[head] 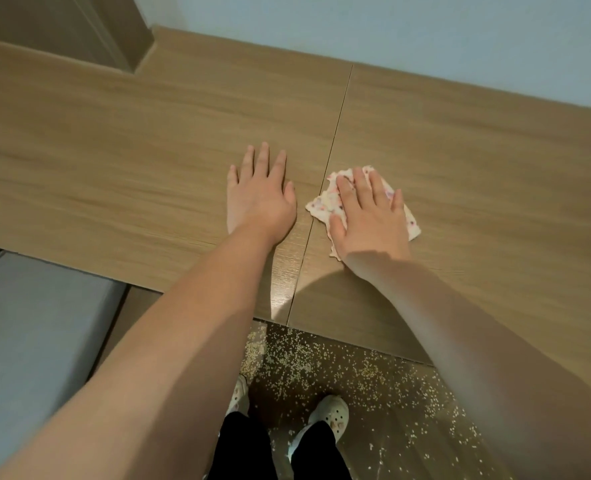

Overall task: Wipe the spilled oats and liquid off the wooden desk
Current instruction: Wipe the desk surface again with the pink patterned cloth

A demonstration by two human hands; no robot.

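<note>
My right hand [370, 216] presses flat, fingers straight, on a white cloth [325, 204] with small coloured spots, just right of the seam in the wooden desk [131, 161]. Most of the cloth is hidden under the palm. My left hand [259, 194] rests flat on the desk left of the seam, fingers spread, holding nothing. I see no oats or liquid on the visible desk surface. Spilled oats [339, 368] lie scattered on the floor below the desk's front edge.
A pale wall [425, 36] borders the desk at the back. A wooden panel [62, 26] rises at the back left. A grey cushioned surface [34, 327] sits at the lower left. My feet in white clogs [332, 415] stand among the oats.
</note>
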